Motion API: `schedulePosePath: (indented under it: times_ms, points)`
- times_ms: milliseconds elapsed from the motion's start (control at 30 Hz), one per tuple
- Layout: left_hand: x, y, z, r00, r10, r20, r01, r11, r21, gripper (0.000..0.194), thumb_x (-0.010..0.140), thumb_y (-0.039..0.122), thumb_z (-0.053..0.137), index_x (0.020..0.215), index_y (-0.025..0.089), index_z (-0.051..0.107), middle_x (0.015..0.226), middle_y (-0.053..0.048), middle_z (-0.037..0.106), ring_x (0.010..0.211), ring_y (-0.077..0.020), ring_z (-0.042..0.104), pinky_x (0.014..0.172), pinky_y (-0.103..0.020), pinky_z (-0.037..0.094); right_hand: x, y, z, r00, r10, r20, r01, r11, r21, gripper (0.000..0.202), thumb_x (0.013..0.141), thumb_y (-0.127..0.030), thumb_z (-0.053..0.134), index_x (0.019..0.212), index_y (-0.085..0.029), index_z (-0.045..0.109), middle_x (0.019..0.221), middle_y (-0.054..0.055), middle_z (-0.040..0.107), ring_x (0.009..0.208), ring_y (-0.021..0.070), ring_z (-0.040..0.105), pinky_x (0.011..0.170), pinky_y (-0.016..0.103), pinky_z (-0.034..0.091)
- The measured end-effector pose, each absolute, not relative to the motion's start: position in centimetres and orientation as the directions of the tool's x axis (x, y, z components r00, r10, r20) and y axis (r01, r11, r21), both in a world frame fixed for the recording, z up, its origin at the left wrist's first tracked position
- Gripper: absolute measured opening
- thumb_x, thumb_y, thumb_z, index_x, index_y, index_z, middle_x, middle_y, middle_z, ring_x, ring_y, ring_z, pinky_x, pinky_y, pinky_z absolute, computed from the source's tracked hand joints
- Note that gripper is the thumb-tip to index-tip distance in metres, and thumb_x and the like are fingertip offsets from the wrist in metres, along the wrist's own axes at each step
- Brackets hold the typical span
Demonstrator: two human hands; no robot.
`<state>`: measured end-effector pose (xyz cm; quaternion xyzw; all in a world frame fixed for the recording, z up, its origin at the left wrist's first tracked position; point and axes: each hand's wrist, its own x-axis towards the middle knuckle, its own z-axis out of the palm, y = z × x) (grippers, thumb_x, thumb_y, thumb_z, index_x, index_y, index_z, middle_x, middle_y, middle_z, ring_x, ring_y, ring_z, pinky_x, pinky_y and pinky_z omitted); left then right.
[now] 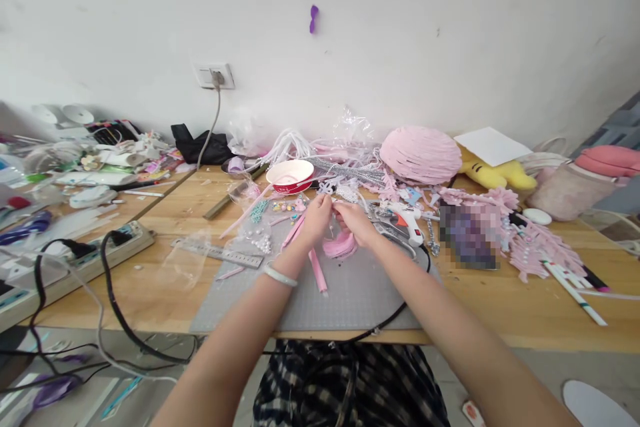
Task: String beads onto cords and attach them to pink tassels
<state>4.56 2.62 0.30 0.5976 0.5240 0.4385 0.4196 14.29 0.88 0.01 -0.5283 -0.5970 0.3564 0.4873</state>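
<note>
My left hand point(319, 219) and my right hand point(351, 220) meet above the grey cutting mat point(360, 300), fingertips pinched close together. Whatever lies between the fingertips is too small to make out. Just below my right hand is a pink looped bundle point(341, 246); I cannot tell whether it hangs from the fingers or rests on the mat. A pink strip point(317, 271) lies by my left wrist, which wears a pale bangle point(281, 275). Left of it are small white beads point(260, 240), teal beads point(259, 211) and a metal ruler point(235, 255).
A red and white bowl point(290, 177) stands behind my hands. To the right are a white glue gun point(411, 225), its black cord point(400, 311), a large pink ball point(421, 154) and pink felt pieces point(545, 247). A power strip point(100, 267) with cables lies left.
</note>
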Motion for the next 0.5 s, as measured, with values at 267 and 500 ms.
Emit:
schedulePosePath:
  times_ms: [267, 500]
  points:
    - [2.0, -0.8, 1.4, 0.514, 0.853, -0.097, 0.198, -0.008, 0.980, 0.020, 0.083, 0.033, 0.046, 0.070, 0.018, 0.048, 0.050, 0.006, 0.046, 0.044, -0.0087, 0.043, 0.043, -0.020, 0.036, 16.9, -3.7, 1.6, -0.286, 0.955, 0.075, 0.519, 0.220, -0.826, 0.028, 0.080, -0.025, 0.048, 0.057, -0.018, 0.060, 0.050, -0.001, 0.057, 0.048, 0.0124, 0.046, 0.053, 0.025, 0.032]
    - [1.1, -3.2, 1.2, 0.707, 0.638, -0.306, 0.346, 0.065, 0.936, 0.025, 0.077, 0.042, 0.054, 0.076, 0.018, 0.049, 0.062, 0.005, 0.045, 0.052, -0.0088, 0.039, 0.045, -0.019, 0.030, 17.4, -7.5, -0.2, -0.493, 0.867, -0.072, 0.685, 0.336, -0.647, 0.027, 0.084, -0.025, 0.037, 0.076, -0.018, 0.062, 0.072, 0.008, 0.066, 0.061, 0.0177, 0.054, 0.054, 0.027, 0.033]
